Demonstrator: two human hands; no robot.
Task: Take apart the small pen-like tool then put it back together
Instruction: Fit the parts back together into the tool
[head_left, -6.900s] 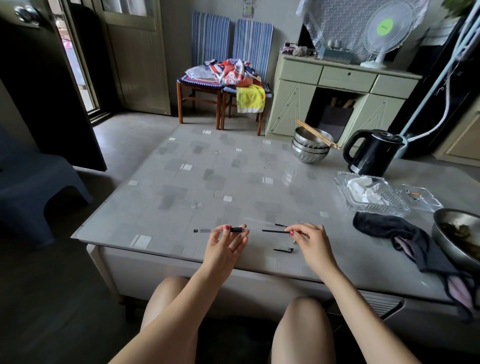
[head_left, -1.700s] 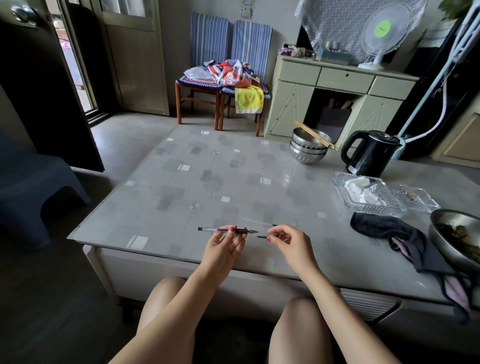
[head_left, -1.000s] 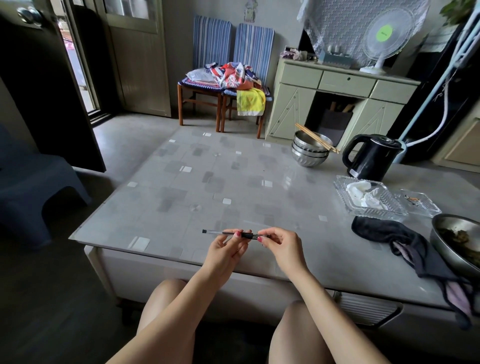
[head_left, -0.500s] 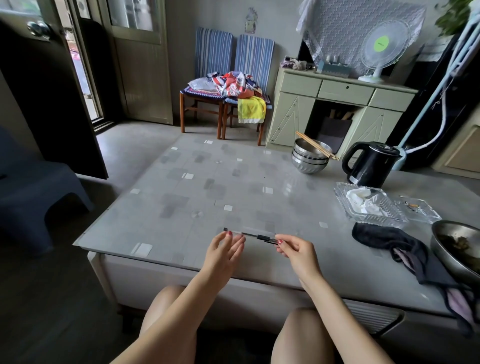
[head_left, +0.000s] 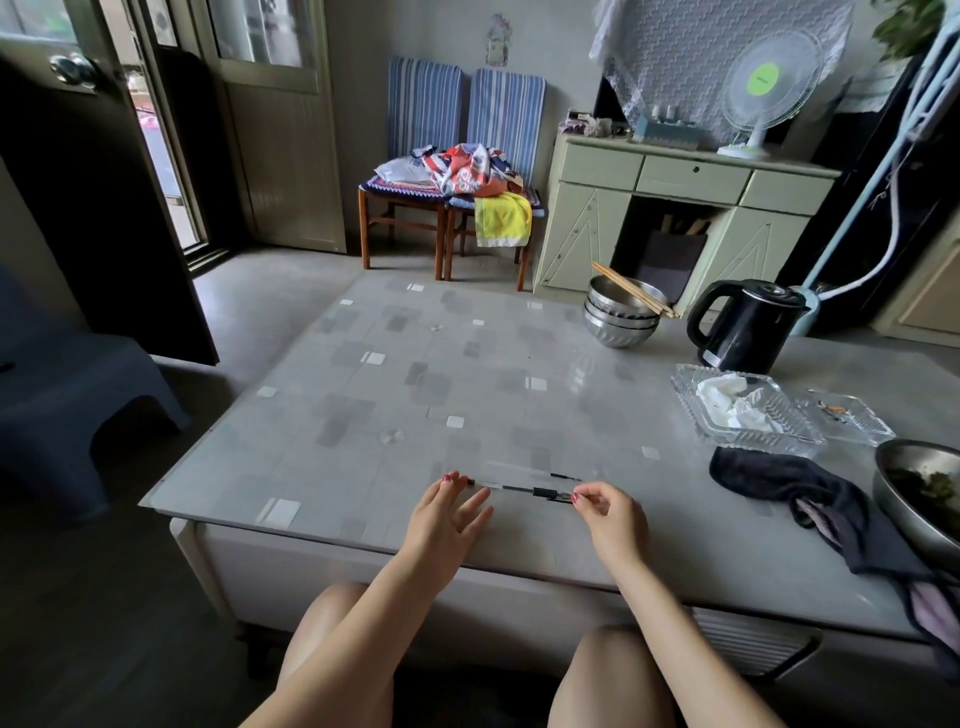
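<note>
The pen-like tool lay nearly flat, just above or on the tabletop near its front edge; I could not tell if it touched the glass. The right hand pinched its right end btw thumb and forefinger, so that hand was closed on the tool. The left hand was open, fingers spread, with the fingertips just beside the tool's left tip, not gripping it. The hands were apart, one at each end.

What could go wrong, in my judgement: the tool looked thin and smooth, and only one end was held. If the right hand let go on a slope or pushed it, the tool could roll toward the front edge and drop to the floor. A thin dark line lay just behind the tool, but it may be only a reflection in the glass. If it was a real part, it was easy to overlook or brush away. Whether the tool was fully put together, I could not say.

The tabletop was grey glass w/ pale square patterns, glossy, so small things slide easily. Far right of the tool stood a black kettle, stacked steel bowls w/ chopsticks, a clear tray and a dark cloth. Beyond the tool, at the back wall, two striped chairs held clothes, and a fan stood on a pale cabinet.
</note>
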